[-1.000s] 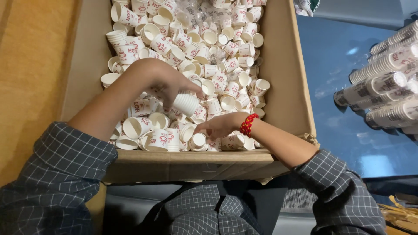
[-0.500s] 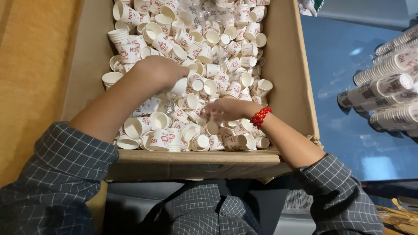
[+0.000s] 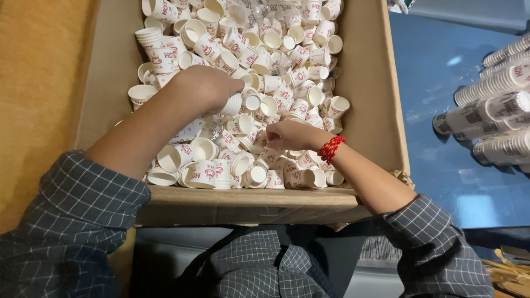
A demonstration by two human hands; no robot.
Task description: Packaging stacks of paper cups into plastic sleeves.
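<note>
Both hands in cup box: L hand [image 3: 205, 88] fingers clamped on cup stack [image 3: 232, 104], R hand [image 3: 290, 135] fingers pinching cup [image 3: 259, 144].

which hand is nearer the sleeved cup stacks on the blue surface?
Right. The right hand is in the cardboard box, closer to its wall beside the sleeved cup stacks; the left hand sits further away.

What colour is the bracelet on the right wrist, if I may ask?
Red, in the head view: the bracelet.

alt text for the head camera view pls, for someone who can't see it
A person's two hands reach into a cardboard box full of loose small white paper cups: the left hand holds a short stack of cups, the right hand picks among others.
</note>
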